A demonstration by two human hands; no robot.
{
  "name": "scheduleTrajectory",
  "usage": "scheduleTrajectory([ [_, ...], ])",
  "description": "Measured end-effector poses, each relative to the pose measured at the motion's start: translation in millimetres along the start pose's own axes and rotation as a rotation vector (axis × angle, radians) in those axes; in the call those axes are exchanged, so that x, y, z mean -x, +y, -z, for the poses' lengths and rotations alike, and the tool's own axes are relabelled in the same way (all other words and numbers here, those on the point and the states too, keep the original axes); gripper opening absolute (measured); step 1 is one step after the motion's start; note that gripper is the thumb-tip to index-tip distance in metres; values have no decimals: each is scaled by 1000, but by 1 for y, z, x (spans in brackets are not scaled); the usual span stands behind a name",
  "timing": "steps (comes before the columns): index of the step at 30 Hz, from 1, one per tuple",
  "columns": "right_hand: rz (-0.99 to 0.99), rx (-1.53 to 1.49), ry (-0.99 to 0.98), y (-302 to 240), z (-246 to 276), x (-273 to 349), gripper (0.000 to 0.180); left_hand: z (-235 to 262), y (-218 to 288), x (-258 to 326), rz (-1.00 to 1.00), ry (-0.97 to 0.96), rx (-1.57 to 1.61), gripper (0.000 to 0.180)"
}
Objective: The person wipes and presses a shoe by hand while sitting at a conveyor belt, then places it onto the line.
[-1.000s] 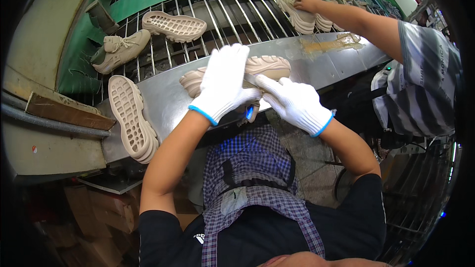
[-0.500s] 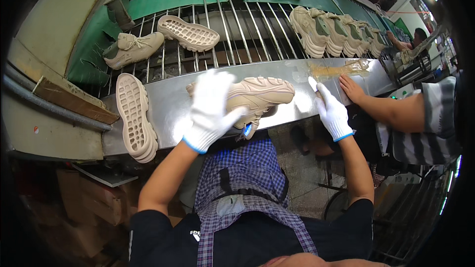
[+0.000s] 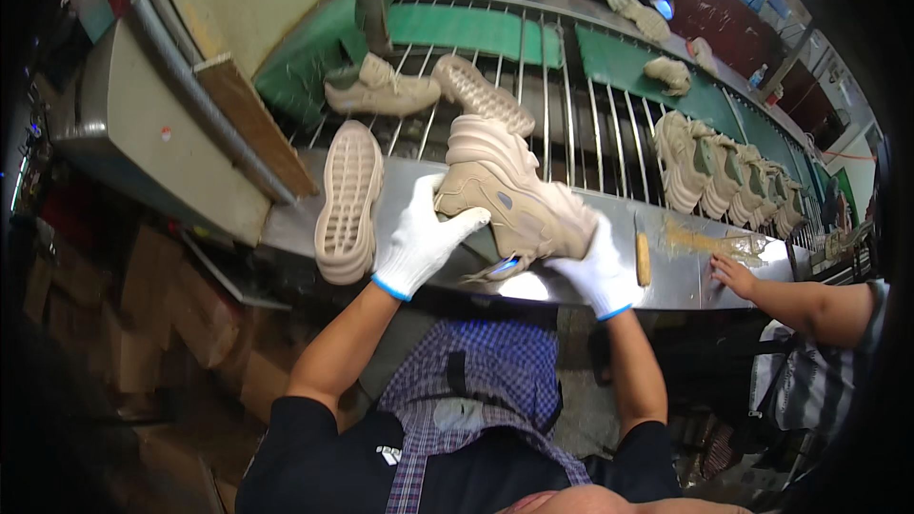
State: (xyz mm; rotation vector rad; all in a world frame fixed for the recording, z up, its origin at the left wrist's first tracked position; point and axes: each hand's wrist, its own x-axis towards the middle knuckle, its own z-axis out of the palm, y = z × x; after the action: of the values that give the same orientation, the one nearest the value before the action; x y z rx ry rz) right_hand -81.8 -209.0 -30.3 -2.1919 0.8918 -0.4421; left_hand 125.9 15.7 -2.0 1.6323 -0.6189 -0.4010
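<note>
A beige chunky-soled shoe (image 3: 505, 192) is held up over the steel ledge (image 3: 286, 219), tilted with its sole facing away from me. My left hand (image 3: 419, 240), in a white glove with a blue cuff, grips its heel end. My right hand (image 3: 595, 266), gloved the same, holds its toe end from below. A small blue-tipped tool (image 3: 502, 266) shows under the shoe between my hands.
One shoe (image 3: 349, 200) lies sole-up on the ledge to the left. Two more shoes (image 3: 381, 92) rest on the metal rod conveyor (image 3: 571, 124), and a row of shoes (image 3: 724, 171) stands at the right. A brush (image 3: 643, 257) lies by a neighbour's hand (image 3: 733, 274). Other workers stand across the line.
I have lifted the shoe off the ledge and tilted it. My right hand came back from the right and took its toe end. The view has shifted.
</note>
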Motion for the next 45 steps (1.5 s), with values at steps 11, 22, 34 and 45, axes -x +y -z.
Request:
scheduleTrajectory([
  [11,508,-558,611,-45,55,-33,76,-103,96,9,-609,-129,-56,81],
  [22,50,-241,426,16,123,68,62,-148,81,43,-1051,-395,-276,76],
  [34,-33,243,15,-14,114,60,68,-113,53,30,-1208,-533,-434,59],
  [45,165,337,-401,-10,62,30,74,-65,-3,42,-1367,-545,-672,41],
])
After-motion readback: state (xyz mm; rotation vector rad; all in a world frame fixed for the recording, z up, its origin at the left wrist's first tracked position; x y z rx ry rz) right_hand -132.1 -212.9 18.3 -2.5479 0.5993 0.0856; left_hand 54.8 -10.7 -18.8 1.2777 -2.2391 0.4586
